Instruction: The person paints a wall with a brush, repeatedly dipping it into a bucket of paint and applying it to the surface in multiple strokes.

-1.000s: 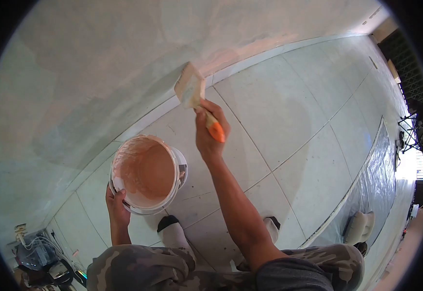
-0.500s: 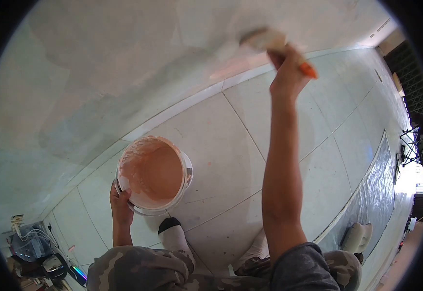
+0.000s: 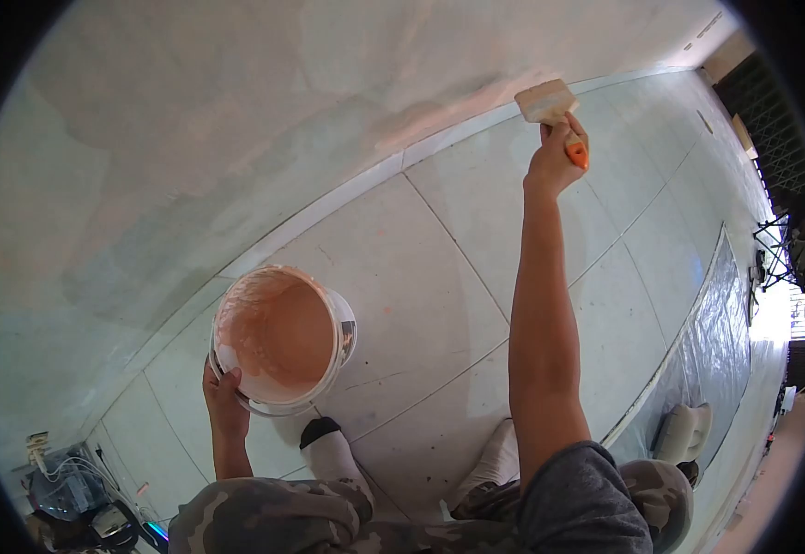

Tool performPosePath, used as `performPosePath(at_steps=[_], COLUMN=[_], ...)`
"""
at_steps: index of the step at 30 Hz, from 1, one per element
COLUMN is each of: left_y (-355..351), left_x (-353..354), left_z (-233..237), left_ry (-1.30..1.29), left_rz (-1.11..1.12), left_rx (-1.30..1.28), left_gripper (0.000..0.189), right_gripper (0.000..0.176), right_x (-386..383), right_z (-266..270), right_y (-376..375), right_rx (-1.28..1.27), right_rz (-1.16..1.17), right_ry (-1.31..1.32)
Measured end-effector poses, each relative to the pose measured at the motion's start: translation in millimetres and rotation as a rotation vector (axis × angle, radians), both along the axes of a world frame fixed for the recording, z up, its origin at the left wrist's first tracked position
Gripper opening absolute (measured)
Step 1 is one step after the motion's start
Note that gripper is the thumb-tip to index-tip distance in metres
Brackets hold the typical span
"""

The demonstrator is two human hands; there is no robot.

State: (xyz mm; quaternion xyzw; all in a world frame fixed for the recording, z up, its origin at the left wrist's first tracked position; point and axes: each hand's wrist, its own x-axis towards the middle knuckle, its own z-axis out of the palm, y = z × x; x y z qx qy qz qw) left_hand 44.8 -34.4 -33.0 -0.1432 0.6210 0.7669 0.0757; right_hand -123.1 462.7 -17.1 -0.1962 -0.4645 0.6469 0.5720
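A wide paintbrush with an orange handle end is gripped in my right hand, my arm stretched far forward. Its bristles overlap the baseboard at the foot of the wall in this view. My left hand holds a white bucket by the rim, thumb over the edge, the other fingers largely hidden behind it. Inside the tilted bucket lies peach-coloured paint, smeared up the inner wall too. Patchy peach and grey areas cover the wall.
Pale floor tiles run along the white baseboard. Clear plastic sheeting lies at the right, with a beige object on it. Cables and dark equipment crowd the lower left. A folding metal lattice stands at the far right.
My right hand has brought the brush down and rightward, from the wall surface to the baseboard. The bucket, still in my left hand, sits slightly further left in view.
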Motion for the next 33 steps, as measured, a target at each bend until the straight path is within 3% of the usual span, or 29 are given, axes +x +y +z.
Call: performPosePath(at_steps=[2,8,15,19,23,25,33], left_y=[-3.8,-2.3,-3.1,-2.9,0.2,3.4,-1.1], left_x=[0.4,1.1,0.1,0.0,-0.5,-0.6,-0.5], left_z=[-3.9,-3.4,-2.8,-2.2,0.0,3.5,-3.8], left_ry=[-0.015,0.003,-0.002,0.035,0.082,0.076,0.046], left_rz=[0.015,0.003,-0.019,-0.046,-0.073,-0.068,0.001], left_rx=[0.006,0.006,0.013,-0.019,-0.026,-0.028,-0.042], left_gripper=[0.057,0.059,0.063,0.062,0.061,0.060,0.057], right_gripper=[0.017,0.015,0.012,0.010,0.011,0.014,0.019], right_x=[-10.1,-27.6,-28.1,4.8,51.1,73.4,42.9], right_z=[-27.6,-26.6,-59.4,-55.9,-34.3,-10.0,-14.4], right_y=[8.1,-4.2,-61.0,-143.8,-211.3,-225.9,-139.6], right_rx=[0.092,0.206,0.328,0.234,-0.065,-0.244,-0.202], right_rz=[-0.046,-0.018,-0.046,0.058,0.242,0.477,0.279], right_ry=[-0.112,-0.281,-0.196,-0.191,-0.182,-0.087,-0.136])
